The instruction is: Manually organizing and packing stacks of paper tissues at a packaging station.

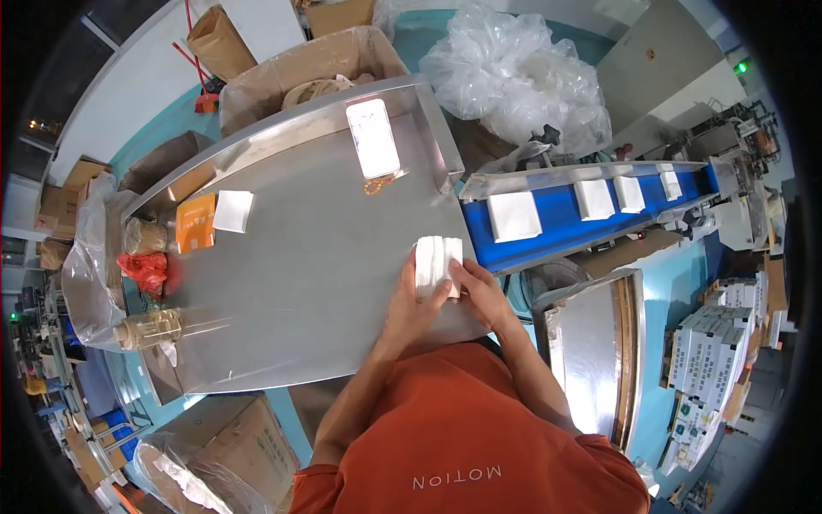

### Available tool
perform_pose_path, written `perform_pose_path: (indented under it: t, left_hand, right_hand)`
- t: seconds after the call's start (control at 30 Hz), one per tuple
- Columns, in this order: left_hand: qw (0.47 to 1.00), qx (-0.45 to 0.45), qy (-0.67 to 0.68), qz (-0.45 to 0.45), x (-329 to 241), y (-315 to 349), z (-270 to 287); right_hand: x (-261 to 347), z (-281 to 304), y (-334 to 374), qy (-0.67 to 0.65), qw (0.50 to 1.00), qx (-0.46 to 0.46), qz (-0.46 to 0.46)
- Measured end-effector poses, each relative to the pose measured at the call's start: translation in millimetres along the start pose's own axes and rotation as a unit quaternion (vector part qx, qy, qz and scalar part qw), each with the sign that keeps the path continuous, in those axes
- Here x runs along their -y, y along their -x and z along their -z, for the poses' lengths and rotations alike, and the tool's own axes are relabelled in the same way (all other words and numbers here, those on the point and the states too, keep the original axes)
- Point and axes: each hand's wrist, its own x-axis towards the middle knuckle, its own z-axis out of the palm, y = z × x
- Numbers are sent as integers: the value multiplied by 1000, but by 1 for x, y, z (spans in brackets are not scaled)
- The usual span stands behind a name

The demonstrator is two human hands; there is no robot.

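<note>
Between my two hands is a small stack of white napkins point(438, 261), several folded layers standing side by side, held over the right end of the steel table point(291, 265). My left hand point(409, 307) grips its left side, with the thumb across the near face. From the right, my right hand point(481, 295) closes its fingers on the stack's other side. To the right of my hands runs a blue conveyor belt point(556, 210), where several similar white folded pieces lie spaced in a row. The nearest of these is a white napkin point(514, 216).
A lit phone point(373, 141) lies at the table's far side. At left are an orange packet point(196, 223), a white square point(233, 211), a red bag point(144, 272) and a clear jar point(150, 329). Beyond stand a lined carton point(308, 68) and plastic bags point(522, 73).
</note>
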Motion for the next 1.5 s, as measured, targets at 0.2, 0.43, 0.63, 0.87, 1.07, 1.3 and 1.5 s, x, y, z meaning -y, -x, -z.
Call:
perform_pose_path:
  t: [0.2,0.43,0.63,0.87,1.07,1.3,1.5]
  left_hand:
    - [970,4,-168,-173,2,2,-6]
    - [997,47,14,-61,16,-9,-5]
    - [993,44,-66,-91,10,-15,-12]
    - [964,84,-202,-149,26,-3,-4]
    - [952,120,-239,-151,26,4,4]
    - [937,181,-235,-186,17,4,-56]
    - [882,247,-236,-324,-18,61,-126]
  right_hand:
    - [6,-14,-2,264,945,-116,157]
    - [-9,4,-1,-100,992,2,-74]
    - [-42,46,-33,-182,973,-121,72]
    - [-4,14,-15,3,984,-169,53]
    - [-18,32,-8,-146,927,-309,155]
    - [-123,5,88,177,920,-299,181]
    - [-158,16,172,247,917,-262,169]
